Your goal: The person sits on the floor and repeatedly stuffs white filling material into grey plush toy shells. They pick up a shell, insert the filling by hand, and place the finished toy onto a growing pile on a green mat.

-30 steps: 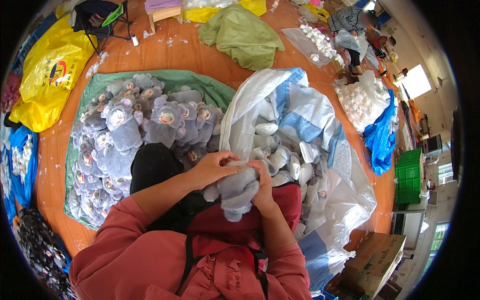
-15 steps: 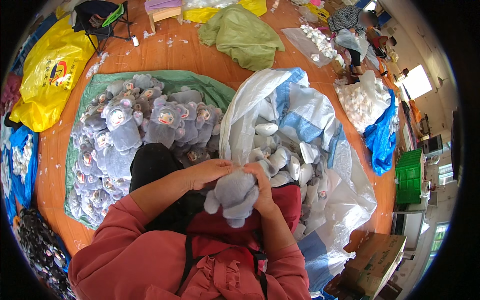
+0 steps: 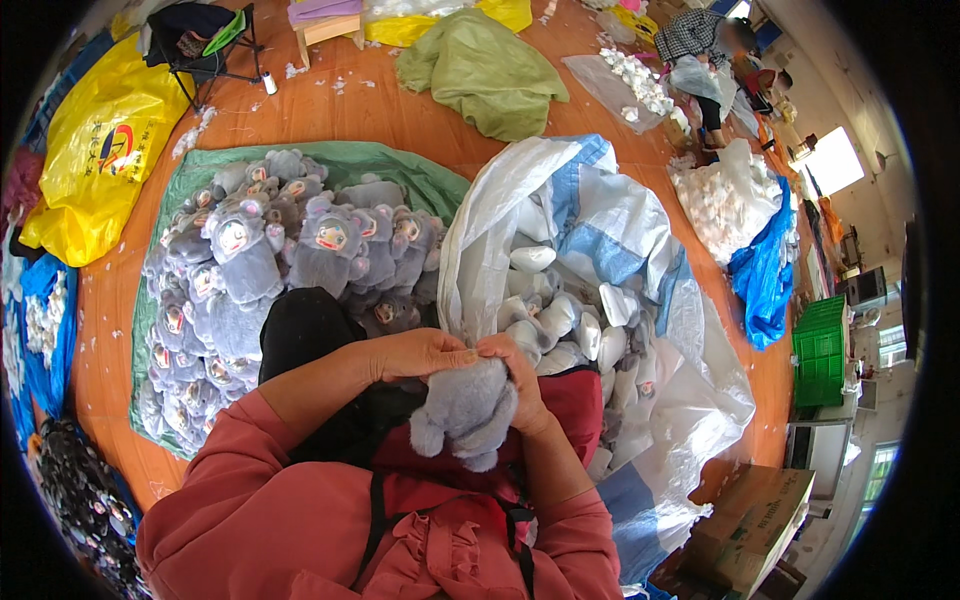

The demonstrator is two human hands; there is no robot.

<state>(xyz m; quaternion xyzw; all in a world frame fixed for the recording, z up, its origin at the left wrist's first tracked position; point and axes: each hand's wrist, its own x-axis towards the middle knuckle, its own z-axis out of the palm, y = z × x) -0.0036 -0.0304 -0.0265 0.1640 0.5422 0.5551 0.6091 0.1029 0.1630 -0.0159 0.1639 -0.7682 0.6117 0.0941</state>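
Note:
A grey plush toy (image 3: 466, 408) hangs over my lap, its furry back up and its stubby limbs pointing down toward me. My left hand (image 3: 425, 353) pinches its far edge, thumb against fingers. On the other side my right hand (image 3: 517, 378) curls round the toy, its fingertips meeting the left hand's at that same edge. What lies between the fingertips is too small to make out. Beyond my left arm is a heap of grey plush toys with doll faces (image 3: 243, 262), on a green sheet (image 3: 330, 150).
A white and blue woven sack (image 3: 690, 370) stands open at my right, holding grey pieces with white parts (image 3: 590, 335). Further off lie an olive cloth bundle (image 3: 485, 75) and a yellow bag (image 3: 105, 150). A cardboard box (image 3: 750, 525) sits low right; a person (image 3: 695, 45) bends at the far right.
The plush toy has turned slightly and sits a little lower, showing more of its back. My right hand has shifted over its far side; both hands stay together at the edge.

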